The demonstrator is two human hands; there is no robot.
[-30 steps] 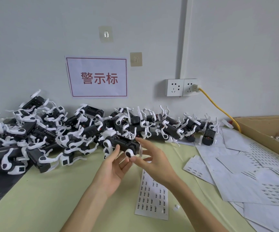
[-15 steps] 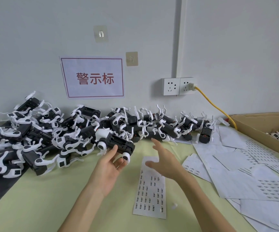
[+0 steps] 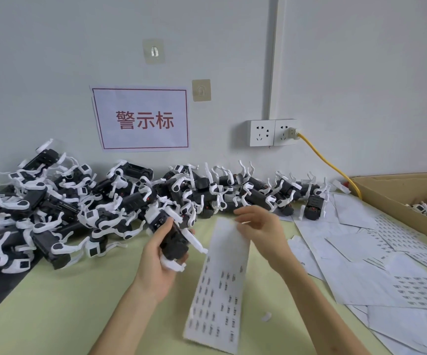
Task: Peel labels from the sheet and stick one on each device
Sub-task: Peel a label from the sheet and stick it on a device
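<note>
Here the left hand (image 3: 159, 254) grips a device (image 3: 172, 238); the right hand (image 3: 261, 230) pinches the label sheet (image 3: 222, 283).

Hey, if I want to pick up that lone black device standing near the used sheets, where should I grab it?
Probably by the black body of the device, grip coming from above across its sides. It stands apart from the pile, and its thin white arms stick out and look flimsy.

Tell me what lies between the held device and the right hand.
Head view: only the label sheet's top edge lies between the device and the right hand.
</note>
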